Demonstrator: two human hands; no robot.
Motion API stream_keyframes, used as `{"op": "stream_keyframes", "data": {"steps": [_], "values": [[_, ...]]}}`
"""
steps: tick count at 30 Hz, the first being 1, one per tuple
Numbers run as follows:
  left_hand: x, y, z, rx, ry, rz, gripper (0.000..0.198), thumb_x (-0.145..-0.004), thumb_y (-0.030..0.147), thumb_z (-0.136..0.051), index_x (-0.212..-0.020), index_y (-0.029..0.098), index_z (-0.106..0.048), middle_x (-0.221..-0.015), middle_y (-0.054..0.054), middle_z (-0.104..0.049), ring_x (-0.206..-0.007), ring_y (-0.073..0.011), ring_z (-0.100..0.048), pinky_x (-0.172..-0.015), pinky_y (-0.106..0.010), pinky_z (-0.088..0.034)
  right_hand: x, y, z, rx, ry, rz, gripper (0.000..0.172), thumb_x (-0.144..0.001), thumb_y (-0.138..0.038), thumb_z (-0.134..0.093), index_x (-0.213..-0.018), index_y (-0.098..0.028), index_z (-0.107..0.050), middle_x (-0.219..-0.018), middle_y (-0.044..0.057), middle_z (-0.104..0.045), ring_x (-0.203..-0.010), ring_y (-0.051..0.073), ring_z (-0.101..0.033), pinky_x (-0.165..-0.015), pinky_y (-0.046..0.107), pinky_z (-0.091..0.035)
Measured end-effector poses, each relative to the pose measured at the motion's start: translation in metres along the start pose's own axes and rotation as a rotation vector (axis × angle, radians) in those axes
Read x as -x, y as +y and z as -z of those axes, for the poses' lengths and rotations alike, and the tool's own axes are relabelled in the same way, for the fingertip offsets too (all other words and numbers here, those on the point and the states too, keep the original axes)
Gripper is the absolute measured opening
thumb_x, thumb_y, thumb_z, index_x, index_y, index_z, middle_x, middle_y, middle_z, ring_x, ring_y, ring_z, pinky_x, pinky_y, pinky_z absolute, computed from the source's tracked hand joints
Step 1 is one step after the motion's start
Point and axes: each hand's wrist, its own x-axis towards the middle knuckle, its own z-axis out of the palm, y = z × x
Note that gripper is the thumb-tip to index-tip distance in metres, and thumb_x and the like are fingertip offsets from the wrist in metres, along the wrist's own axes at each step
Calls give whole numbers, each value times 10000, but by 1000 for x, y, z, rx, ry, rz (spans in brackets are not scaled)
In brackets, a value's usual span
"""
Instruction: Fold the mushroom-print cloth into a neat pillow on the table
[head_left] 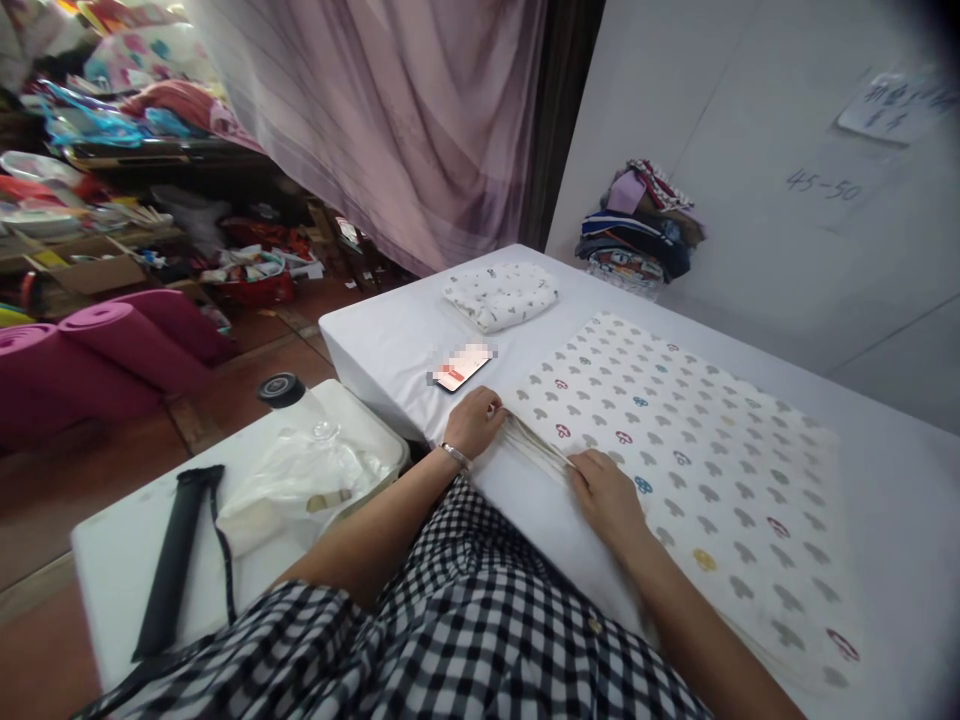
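**White rectangular fabric sheet with a grey mushroom-like print [675, 440]: spread flat, near edge in hand**

So the sheet's lying on a big white cloth-covered surface [390, 345], right in front of the person. Spreading looks pretty much done: most of it is flat. The layers along the near edge aren't fully settled, I'd say, so that bit looks left to sort out. Can't tell how many layers there are.

Grip-wise, the left hand [471, 425] has thumb and fingers pinched together on the edge near one corner, and the right hand [609, 500] is closed on the same edge further along.

Headcount, going outward: one sheet, two hands, one black-edged phone with a lit screen [463, 367], one small white printed fabric cushion [502, 295], one pile of folded multicoloured cloth [637, 225]. On the white side table [124, 530]: one translucent plastic bag [292, 465], one round black object [280, 389], one long black fabric-looking tube [172, 570]. Past that, at least two magenta rolled mats [112, 345].
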Motion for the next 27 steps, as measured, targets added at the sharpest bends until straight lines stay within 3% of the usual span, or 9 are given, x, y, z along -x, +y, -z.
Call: {"op": "stream_keyframes", "data": {"steps": [3,6,11,15,20,27], "values": [[5,2,2,-1,51,-45,55,-781,244,-507,-820,213,-531,-861,-18,-575,-776,-150,-543,-679,-280,-440,-2,2,2,-37,0,-52,230,-917,-254,-345,-925,-215,-571,-878,51,-586,-851,196,-552,-716,312,-447],[17,6,3,-30,76,-181,90,-817,241,-465,-826,209,-549,-857,-33,-581,-811,-152,-544,-745,-289,-441,-4,4,4,-70,12,-78,214,-917,-270,-349,-887,-219,-554,-848,39,-575,-831,188,-549,-708,303,-437],[34,18,-8,-103,-204,-470,230,-888,246,-378,-884,227,-607,-913,-37,-620,-862,-139,-569,-743,-260,-444,-7,2,9,-100,9,-78,214,-918,-280,-351,-891,-214,-552,-849,42,-575,-827,187,-550,-715,301,-431],[28,27,-20,-194,-315,-489,247,-894,248,-384,-979,226,-615,-1049,-46,-620,-872,-157,-588,-672,-264,-455,-7,-1,12,-114,11,-67,221,-918,-276,-354,-908,-211,-565,-859,50,-578,-839,191,-549,-733,307,-431],[14,32,-27,-256,-399,-554,246,-873,205,-405,-949,201,-638,-1005,-70,-621,-810,-161,-593,-636,-273,-456,-5,0,11,-123,-7,-37,214,-903,-264,-377,-927,-221,-585,-862,45,-590,-846,190,-551,-738,303,-442],[13,26,-27,-267,-350,-681,236,-883,178,-367,-854,163,-601,-888,-69,-601,-704,-138,-565,-625,-273,-444,-6,5,12,-174,-56,-39,215,-896,-275,-397,-891,-230,-607,-808,28,-586,-791,176,-555,-712,291,-442]]}}
